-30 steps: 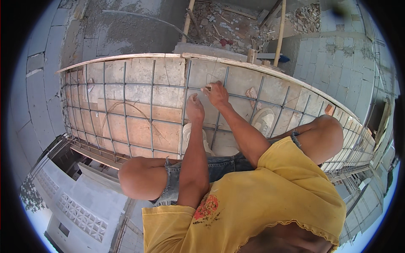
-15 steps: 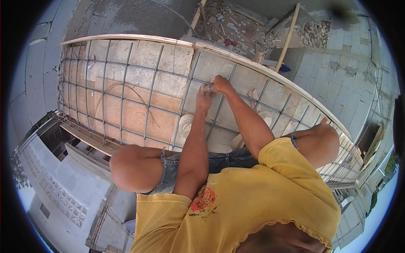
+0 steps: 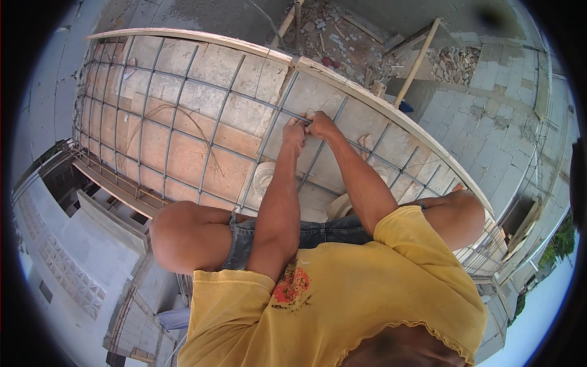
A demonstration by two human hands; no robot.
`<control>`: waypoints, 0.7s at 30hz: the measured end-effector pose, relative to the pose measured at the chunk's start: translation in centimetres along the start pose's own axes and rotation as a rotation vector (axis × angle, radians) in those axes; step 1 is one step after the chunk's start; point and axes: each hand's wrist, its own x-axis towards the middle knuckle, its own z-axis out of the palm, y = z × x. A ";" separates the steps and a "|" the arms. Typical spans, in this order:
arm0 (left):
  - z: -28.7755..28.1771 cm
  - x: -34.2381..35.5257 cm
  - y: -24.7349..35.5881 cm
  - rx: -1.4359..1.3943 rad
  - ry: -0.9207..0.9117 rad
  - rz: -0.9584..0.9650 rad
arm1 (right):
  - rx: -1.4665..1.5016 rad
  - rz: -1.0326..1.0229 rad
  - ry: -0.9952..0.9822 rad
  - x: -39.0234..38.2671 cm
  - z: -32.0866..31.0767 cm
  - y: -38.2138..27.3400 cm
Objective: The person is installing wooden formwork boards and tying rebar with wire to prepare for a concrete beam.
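A grid of grey steel rebar (image 3: 223, 90) stretches over pale boards. Both of my hands meet at one long bar, close to where a cross bar passes. My left hand (image 3: 294, 132) is closed, its fingertips against the bar; what they pinch is too small to make out. Just right of it, my right hand (image 3: 321, 125) is closed in a pinch on a thin wire (image 3: 310, 112), which loops up beside its fingers. The fingertips of both hands are partly hidden. My bare knees are bent on either side of my forearms.
A bent bundle of loose wires (image 3: 211, 160) lies on the boards to the left. Wooden planks (image 3: 361, 88) edge the far side of the grid. Beyond stand a bamboo pole (image 3: 417, 63) and rubble (image 3: 333, 38). A light-coloured shoe (image 3: 263, 177) is by my left forearm.
The view has shifted and turned slightly. My left fingers have moved up closer to the bar and to my right hand, which keeps its place at the same spot.
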 end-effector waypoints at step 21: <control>-1.2 0.5 2.0 0.290 0.056 -0.059 | -0.134 -0.071 0.176 -1.0 0.3 -1.3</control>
